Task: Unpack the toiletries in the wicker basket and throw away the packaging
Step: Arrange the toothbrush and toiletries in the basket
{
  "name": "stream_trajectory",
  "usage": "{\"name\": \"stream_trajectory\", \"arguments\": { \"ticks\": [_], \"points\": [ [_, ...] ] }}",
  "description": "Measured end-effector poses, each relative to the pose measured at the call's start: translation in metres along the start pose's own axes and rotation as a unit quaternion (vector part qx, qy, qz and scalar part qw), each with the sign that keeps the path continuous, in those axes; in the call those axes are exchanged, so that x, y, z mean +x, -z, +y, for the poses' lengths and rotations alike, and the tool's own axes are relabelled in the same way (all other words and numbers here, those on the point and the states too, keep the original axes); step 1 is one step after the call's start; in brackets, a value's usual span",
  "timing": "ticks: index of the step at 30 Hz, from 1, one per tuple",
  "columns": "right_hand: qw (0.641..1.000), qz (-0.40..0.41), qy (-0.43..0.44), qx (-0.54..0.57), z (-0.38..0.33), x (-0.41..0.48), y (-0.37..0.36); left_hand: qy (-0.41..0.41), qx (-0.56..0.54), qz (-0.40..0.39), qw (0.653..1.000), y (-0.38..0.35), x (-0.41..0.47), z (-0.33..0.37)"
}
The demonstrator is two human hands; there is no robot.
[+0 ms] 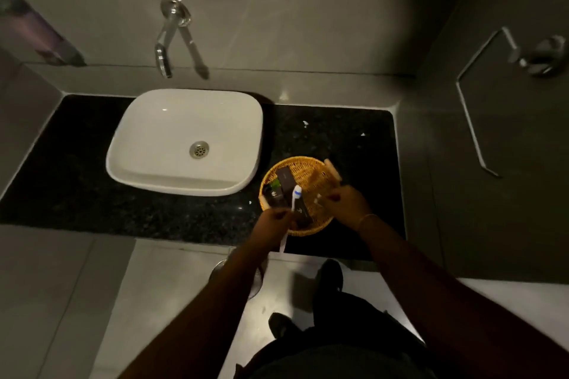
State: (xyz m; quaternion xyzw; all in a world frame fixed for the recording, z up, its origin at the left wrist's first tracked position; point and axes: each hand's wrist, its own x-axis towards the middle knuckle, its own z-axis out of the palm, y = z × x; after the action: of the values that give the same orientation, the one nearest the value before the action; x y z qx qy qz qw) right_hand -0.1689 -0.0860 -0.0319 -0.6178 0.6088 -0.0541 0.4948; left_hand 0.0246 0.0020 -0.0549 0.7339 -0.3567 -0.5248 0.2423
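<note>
Holding a white toothbrush tight, the left hand sits over the wicker basket on the dark surface beside the sink, while the right hand pinches something too small to tell above dark boxes.

The wicker basket sits on the counter, right of the sink, holding boxes.

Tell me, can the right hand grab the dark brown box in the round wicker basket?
Probably yes. The right hand hovers over the round wicker basket, close to the dark brown box. Only the white toothbrush held by the left hand crosses the box's near end.
</note>
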Motion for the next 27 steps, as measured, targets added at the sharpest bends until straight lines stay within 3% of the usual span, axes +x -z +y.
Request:
{"name": "stream_trajectory", "arguments": {
  "ticks": [4,9,16,21,27],
  "points": [
    [0.988,0.061,-0.076,0.118,0.002,0.027,-0.004,0.048,-0.045,0.006,0.998,-0.007,0.034,0.018],
    [0.952,0.126,-0.152,0.232,0.012,0.051,-0.009,0.064,-0.005,0.016,0.998,-0.015,0.063,0.028],
    [0.895,0.149,-0.247,0.341,0.027,0.068,-0.023,0.136,-0.043,0.028,0.989,-0.034,0.097,0.028],
    [0.831,0.121,-0.279,0.466,0.030,0.075,-0.031,0.144,-0.079,0.042,0.986,-0.043,0.113,0.031],
    [0.799,0.120,-0.309,0.501,0.027,0.097,-0.043,0.155,-0.104,0.056,0.981,-0.049,0.123,0.034]
  ]
}}
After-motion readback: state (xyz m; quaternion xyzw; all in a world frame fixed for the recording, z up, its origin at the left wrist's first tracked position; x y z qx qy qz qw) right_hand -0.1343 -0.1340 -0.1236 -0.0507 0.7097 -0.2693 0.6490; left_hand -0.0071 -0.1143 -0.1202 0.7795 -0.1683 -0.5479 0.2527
